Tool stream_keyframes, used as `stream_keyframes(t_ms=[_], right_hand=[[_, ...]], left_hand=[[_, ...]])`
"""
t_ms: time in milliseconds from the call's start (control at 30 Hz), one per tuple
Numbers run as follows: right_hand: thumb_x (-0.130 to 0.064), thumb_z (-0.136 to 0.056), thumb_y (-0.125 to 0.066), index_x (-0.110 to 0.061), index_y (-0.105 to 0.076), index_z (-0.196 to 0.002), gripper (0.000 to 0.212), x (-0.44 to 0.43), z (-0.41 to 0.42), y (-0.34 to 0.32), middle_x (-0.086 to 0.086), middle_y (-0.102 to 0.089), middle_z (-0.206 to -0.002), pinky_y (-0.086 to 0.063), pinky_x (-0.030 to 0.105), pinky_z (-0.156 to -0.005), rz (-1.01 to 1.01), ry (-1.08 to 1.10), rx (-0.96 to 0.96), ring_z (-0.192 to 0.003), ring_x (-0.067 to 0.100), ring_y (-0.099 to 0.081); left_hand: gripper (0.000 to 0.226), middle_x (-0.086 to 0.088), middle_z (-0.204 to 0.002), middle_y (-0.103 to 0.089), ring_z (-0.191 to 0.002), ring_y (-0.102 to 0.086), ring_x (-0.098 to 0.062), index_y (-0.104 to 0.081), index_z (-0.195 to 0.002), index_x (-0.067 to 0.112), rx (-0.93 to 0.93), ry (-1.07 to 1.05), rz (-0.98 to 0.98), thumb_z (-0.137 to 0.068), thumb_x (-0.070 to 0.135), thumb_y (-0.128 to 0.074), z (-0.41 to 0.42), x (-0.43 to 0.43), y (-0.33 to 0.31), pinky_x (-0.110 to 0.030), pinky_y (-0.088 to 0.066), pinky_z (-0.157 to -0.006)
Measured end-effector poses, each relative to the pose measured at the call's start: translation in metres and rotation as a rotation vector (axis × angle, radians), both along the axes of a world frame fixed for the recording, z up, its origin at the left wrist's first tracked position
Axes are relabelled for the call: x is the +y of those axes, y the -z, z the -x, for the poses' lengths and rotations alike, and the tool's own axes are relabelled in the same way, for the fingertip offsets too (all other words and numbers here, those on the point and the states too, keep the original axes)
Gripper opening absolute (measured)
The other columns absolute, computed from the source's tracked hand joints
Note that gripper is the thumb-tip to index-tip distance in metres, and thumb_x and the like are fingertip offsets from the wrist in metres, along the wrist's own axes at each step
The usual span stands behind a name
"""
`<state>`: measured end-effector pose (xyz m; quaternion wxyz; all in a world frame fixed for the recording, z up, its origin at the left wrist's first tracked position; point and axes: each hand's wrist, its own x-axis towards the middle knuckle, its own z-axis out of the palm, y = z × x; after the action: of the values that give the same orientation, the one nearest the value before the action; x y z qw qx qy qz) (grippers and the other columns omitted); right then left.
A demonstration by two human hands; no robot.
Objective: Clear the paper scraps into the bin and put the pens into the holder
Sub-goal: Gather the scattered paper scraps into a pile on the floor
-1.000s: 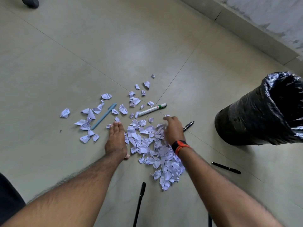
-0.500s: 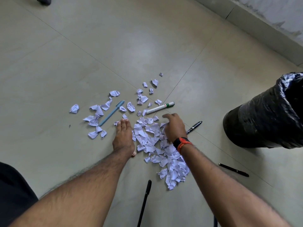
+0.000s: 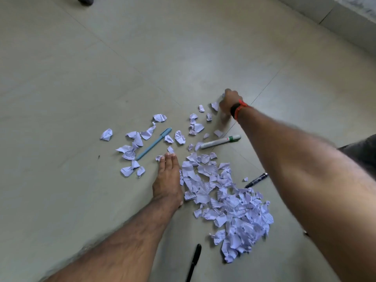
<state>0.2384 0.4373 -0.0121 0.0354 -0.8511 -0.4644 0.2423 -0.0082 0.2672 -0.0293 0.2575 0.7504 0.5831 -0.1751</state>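
White paper scraps lie in a big heap [image 3: 230, 206] in front of me, and loose ones [image 3: 132, 147] are spread to the left and further out. My left hand [image 3: 167, 180] rests flat on the floor, fingers straight, at the heap's left edge. My right hand [image 3: 228, 102] is stretched far out over the farthest scraps [image 3: 214, 105]. It is blurred, and its back hides the fingers. On the floor lie a light blue pen [image 3: 154, 143], a white marker with a green band [image 3: 220, 141], a dark blue pen [image 3: 257, 180] and a black pen [image 3: 194, 261].
A dark shape [image 3: 364, 151] shows at the right edge behind my right forearm. A wall base [image 3: 345, 19] runs along the top right. A dark object [image 3: 84, 0] sits at the top edge. The floor is plain grey tile.
My right hand has left the heap and reached forward to the farthest scraps. The view has tilted, so the black bin is almost out of frame. My left hand has stayed in place.
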Motion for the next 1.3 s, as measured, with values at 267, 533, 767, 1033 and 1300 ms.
stream_keyframes(t_ms=[267,533,767,1033,1300], right_hand=[[0.006,-0.085,-0.045,-0.011,-0.064,-0.119,0.043,-0.056,0.104,0.008,0.015,-0.055,-0.123,-0.047,0.041,-0.095,-0.171,-0.375,0.037,-0.114,0.033,-0.052],[0.007,-0.084,-0.040,-0.016,-0.053,-0.137,0.059,-0.059,0.089,0.004,0.017,-0.050,-0.133,-0.044,0.045,-0.102,-0.113,-0.306,0.000,-0.124,0.036,-0.045],[0.004,-0.086,-0.047,-0.012,-0.057,-0.129,0.047,-0.092,0.137,0.012,0.015,-0.050,-0.130,-0.043,0.040,-0.098,-0.089,-0.552,-0.027,-0.118,0.035,-0.046],[-0.003,-0.086,-0.047,-0.008,-0.056,-0.125,0.041,-0.078,0.059,-0.004,0.020,-0.053,-0.127,-0.044,0.042,-0.098,-0.078,-0.112,-0.175,-0.120,0.040,-0.047],[-0.006,-0.085,-0.047,-0.003,-0.067,-0.105,0.028,-0.082,0.107,0.001,0.021,-0.064,-0.111,-0.050,0.036,-0.083,-0.068,-0.136,-0.059,-0.099,0.037,-0.061]], left_hand=[[0.126,-0.007,-0.163,0.010,-0.150,0.011,-0.024,0.014,-0.151,0.004,-0.029,0.011,-0.027,-0.071,0.011,-0.083,0.000,0.000,-0.014,-0.026,-0.007,-0.122],[0.120,-0.004,-0.163,0.010,-0.150,0.010,-0.023,0.013,-0.152,0.007,-0.041,-0.018,-0.028,-0.075,0.007,-0.080,0.001,0.000,-0.017,-0.027,-0.011,-0.122],[0.109,-0.010,-0.163,0.001,-0.150,0.002,-0.024,0.010,-0.151,0.000,-0.020,0.053,-0.075,-0.083,0.018,-0.074,0.003,0.001,-0.029,-0.027,-0.006,-0.120],[0.086,-0.015,-0.160,-0.011,-0.149,-0.012,-0.026,-0.013,-0.151,0.002,-0.188,0.003,-0.163,-0.087,0.020,-0.068,0.029,-0.034,-0.020,-0.031,-0.017,-0.121],[0.022,-0.006,-0.106,-0.067,-0.099,-0.063,-0.033,-0.064,-0.106,0.018,-0.347,-0.253,-0.288,-0.099,0.018,-0.043,0.060,-0.026,-0.033,-0.035,-0.046,-0.075]])
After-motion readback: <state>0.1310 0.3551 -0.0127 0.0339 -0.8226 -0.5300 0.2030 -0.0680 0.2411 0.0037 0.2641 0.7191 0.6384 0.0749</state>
